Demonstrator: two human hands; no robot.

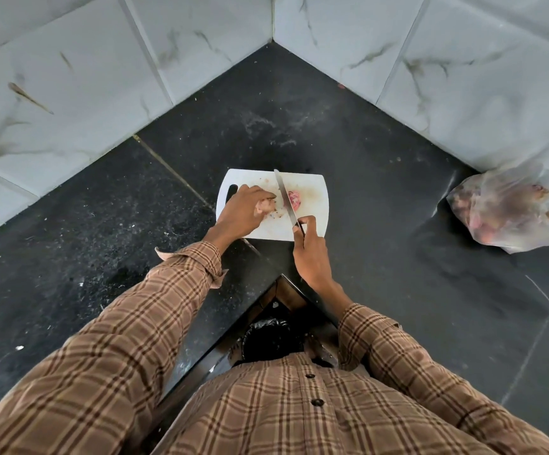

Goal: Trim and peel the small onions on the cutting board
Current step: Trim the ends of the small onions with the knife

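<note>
white cutting board (312, 224), on the black counter (381, 192) in the tiled corner. on it we list one small onion (294, 200), pinkish and partly peeled, just right of the knife (284, 198) blade, with scraps of skin (278, 214) to the blade's left. our right hand (310, 254) is curled round the knife handle. our left hand (245, 213) has its fingers curled over a pale piece at the blade's left; we cannot tell what it is. clear bag (509, 208) of onions, far right, against the wall.
</note>
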